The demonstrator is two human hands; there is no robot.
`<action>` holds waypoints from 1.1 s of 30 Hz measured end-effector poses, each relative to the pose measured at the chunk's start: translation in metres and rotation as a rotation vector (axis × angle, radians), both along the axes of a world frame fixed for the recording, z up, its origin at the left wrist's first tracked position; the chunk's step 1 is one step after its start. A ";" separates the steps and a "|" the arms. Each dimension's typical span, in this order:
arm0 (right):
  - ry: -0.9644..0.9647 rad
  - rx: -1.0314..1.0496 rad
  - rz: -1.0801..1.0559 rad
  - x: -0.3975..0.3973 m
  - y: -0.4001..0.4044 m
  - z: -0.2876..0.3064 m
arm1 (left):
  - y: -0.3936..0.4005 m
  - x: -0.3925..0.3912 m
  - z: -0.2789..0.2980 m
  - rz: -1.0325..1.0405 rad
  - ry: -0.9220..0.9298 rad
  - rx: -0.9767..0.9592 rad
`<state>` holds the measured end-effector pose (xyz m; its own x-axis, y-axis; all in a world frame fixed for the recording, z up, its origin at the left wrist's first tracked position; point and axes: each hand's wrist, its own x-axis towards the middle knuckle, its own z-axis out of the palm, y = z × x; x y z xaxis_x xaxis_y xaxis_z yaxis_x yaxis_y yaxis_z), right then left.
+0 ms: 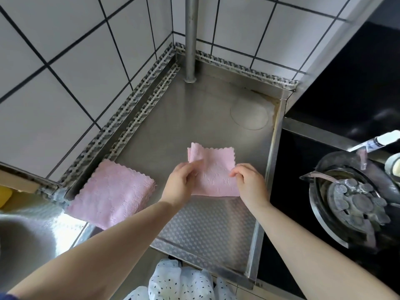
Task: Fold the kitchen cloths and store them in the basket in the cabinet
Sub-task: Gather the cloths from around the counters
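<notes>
Pinching small pink scalloped microfibre cloth [213, 176] between left hand [183, 180] and right hand [249, 182], mid steel counter [194, 109]; folded pink cloth stack [112, 193] at counter's left edge.

Bright, soft daylight; glare whitens the steel surface [194, 118] left of the sink [32, 234]; tile lines bow at the edges.

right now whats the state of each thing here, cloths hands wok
pink cloth: partly folded, far left corner turned over, held at both sides
left hand: pinching the cloth's left edge
right hand: pinching its right edge
stack of pink cloths: folded, lying at the counter's left edge
wok: on the stove, holding food
</notes>
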<state>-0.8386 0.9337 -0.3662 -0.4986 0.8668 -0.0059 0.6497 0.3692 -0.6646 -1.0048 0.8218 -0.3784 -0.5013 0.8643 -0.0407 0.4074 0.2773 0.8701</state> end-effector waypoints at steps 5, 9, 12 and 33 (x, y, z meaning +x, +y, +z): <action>-0.106 0.027 0.060 -0.006 0.005 -0.006 | 0.010 -0.007 -0.007 0.043 -0.032 -0.170; -0.184 -0.021 0.033 -0.008 0.008 -0.012 | 0.017 -0.010 -0.010 0.049 -0.055 -0.269; -0.155 -0.009 0.012 -0.006 0.006 -0.013 | 0.021 -0.012 -0.010 0.032 -0.033 -0.272; -0.585 0.178 0.202 -0.031 -0.003 -0.037 | 0.022 0.003 -0.025 -0.337 0.732 -0.435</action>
<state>-0.8698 0.9305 -0.4029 -0.6105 0.7687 -0.1909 0.7920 0.5945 -0.1389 -1.0017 0.8440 -0.4038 -0.2538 0.9526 -0.1680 0.9351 0.2860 0.2092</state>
